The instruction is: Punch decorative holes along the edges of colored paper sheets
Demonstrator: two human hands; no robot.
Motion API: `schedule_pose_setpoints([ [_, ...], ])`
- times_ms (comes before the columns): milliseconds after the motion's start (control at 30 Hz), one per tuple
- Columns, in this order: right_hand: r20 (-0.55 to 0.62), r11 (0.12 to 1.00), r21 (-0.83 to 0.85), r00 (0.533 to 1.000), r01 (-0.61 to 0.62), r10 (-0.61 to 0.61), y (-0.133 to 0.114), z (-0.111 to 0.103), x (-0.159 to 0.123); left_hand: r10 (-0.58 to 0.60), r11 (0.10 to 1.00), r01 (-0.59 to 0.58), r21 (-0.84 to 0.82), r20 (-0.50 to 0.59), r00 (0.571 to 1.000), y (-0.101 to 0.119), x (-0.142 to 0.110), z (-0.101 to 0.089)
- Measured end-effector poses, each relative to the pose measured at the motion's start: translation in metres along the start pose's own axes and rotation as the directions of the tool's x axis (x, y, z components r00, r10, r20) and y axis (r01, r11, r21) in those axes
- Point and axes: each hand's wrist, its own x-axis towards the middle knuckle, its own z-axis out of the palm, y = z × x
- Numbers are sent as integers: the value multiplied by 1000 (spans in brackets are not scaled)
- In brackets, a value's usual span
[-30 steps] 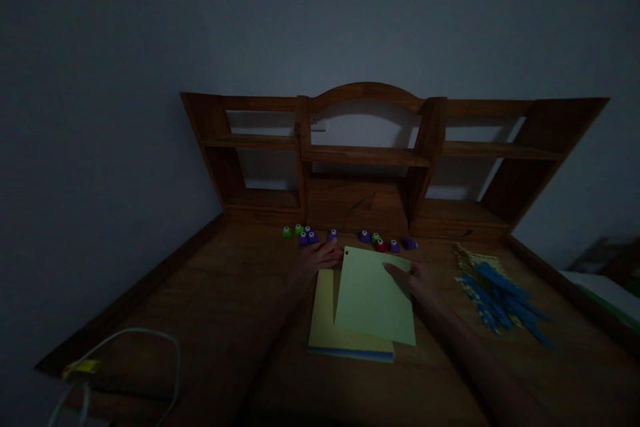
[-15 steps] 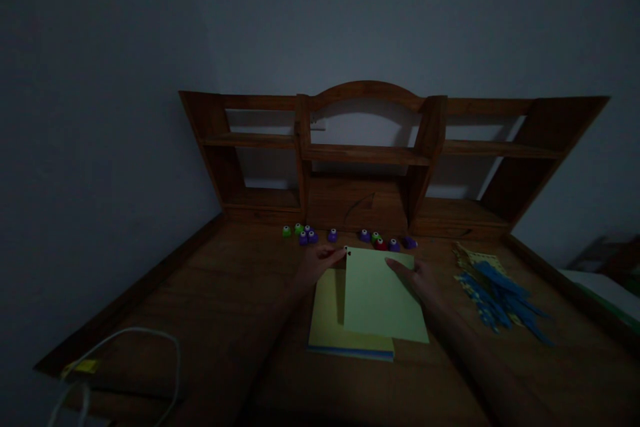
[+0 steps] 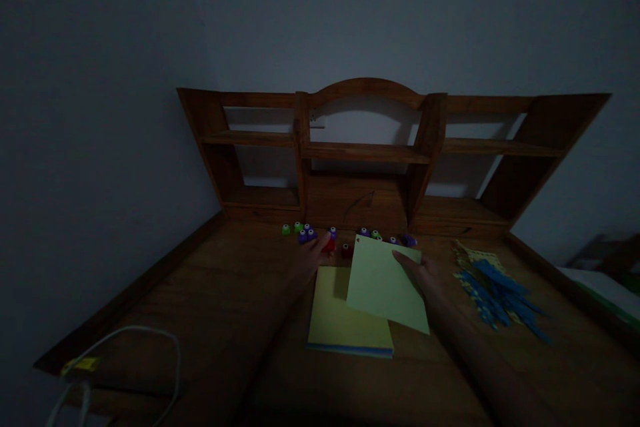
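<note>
My left hand (image 3: pixel 306 260) is closed at the fingertips around a small red craft punch (image 3: pixel 329 247), low over the desk; the dark blurs the exact grip. A second dark red punch (image 3: pixel 347 251) sits just to its right, beside the paper's corner. My right hand (image 3: pixel 419 272) pinches a pale green sheet (image 3: pixel 383 283) by its upper right part, thumb on top. A small hole shows at the sheet's top left corner. The sheet is tilted and overlaps a stack of yellow paper (image 3: pixel 340 320), which has blue sheets at its lower edge.
Purple punches (image 3: pixel 307 235) and green punches (image 3: pixel 286 229) line the back of the desk (image 3: pixel 210 307), below a wooden shelf (image 3: pixel 365 153). Blue and yellow cut strips (image 3: pixel 503 293) lie at right. A white cable (image 3: pixel 175 347) loops at the front left.
My left hand has come away from the sheet's corner, slightly left. The green sheet has shifted up and rotated clockwise in my right hand. A red punch now shows beside the corner.
</note>
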Motion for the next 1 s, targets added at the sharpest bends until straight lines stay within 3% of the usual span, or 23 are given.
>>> schedule_pose_setpoints([
  [233, -101, 998, 36, 993, -51, 55, -15, 3, -8, -59, 995, 50, -89, -99, 993, -3, 7, -7],
  [400, -112, 997, 65, 993, -35, 42, -18, 2, -9, 38, 987, -11, 158, -171, 985, -1, 4, -11],
  [500, -73, 995, 94, 996, -39, 46, -12, -2, 0, 161, 944, -125, 304, -94, 983, 7, -7, -6],
  [567, -55, 991, 122, 996, -56, 63, -9, -3, 5, 246, 864, -248, 439, 64, 967, 11, -18, 1],
  [667, -48, 986, 125, 992, -113, 120, -9, -3, 3, 296, 644, -475, 600, 377, 878, 14, -32, 11],
  [733, -61, 984, 116, 988, -133, 141, -12, 0, -3, 285, 491, -562, 666, 487, 825, 14, -38, 15],
  [800, -86, 984, 115, 985, -139, 150, -15, 2, -9, 286, 372, -598, 710, 526, 801, 13, -40, 16],
  [867, -91, 983, 124, 984, -138, 150, -18, 5, -14, 327, 313, -613, 726, 523, 787, 13, -37, 14],
  [1000, -78, 988, 127, 992, -85, 96, -22, 6, -16, 491, 342, -558, 756, 363, 792, 14, -23, 4],
])
